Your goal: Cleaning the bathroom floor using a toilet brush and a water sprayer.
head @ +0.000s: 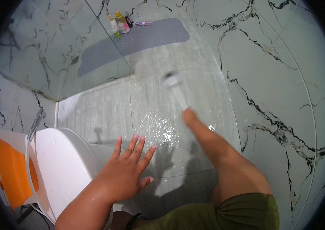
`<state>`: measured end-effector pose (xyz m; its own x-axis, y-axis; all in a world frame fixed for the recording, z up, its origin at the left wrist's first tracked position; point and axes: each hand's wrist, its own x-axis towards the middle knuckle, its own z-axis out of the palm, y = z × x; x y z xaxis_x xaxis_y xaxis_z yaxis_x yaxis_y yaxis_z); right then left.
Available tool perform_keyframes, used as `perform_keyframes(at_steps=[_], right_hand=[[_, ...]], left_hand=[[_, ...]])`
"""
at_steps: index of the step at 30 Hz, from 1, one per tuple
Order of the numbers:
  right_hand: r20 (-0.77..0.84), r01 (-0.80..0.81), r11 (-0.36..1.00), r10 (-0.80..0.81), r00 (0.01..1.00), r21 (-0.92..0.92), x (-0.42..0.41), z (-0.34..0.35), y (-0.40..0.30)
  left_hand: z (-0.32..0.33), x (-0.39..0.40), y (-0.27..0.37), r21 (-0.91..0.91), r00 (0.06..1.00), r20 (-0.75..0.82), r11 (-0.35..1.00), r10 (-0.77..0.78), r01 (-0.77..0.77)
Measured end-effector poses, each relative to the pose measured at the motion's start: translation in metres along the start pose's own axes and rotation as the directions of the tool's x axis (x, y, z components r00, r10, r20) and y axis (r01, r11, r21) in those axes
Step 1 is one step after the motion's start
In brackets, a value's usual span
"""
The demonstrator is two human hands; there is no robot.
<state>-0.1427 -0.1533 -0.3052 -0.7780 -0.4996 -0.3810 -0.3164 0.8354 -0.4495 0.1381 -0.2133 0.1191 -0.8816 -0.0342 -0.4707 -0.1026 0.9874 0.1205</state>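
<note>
My right hand [190, 116] grips the handle of a white long-handled tool [179, 92] and reaches out over the tiled floor [148, 97]. The tool's rounded head is blurred by motion, with a dark patch at its far end, so I cannot tell its exact kind. My left hand [132, 169] is held out with its fingers spread and nothing in it. It hovers over the floor beside the white toilet [61, 161], whose lid is down. Water glistens on the tiles between my two hands.
A glass partition [102, 54] crosses the upper left. Behind it, partly, lies a grey mat [159, 34], with several bottles [122, 24] at the wall. A bidet sprayer [36, 123] hangs left, near an orange plastic item [14, 172]. Marbled wall [266, 95] rises on the right.
</note>
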Motion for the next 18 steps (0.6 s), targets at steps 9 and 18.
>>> perform_keyframes(at_steps=[9,18], right_hand=[[-0.225,-0.044,0.998,0.034,0.974,-0.040,0.061,-0.074,0.113],[0.389,0.437,0.898,-0.383,0.838,-0.058,-0.106,0.054,-0.093]], left_hand=[[-0.006,-0.002,-0.002,-0.115,0.996,0.077,0.992,0.055,-0.045],[0.008,-0.019,-0.015,-0.092,0.992,0.127,0.996,-0.009,0.021]])
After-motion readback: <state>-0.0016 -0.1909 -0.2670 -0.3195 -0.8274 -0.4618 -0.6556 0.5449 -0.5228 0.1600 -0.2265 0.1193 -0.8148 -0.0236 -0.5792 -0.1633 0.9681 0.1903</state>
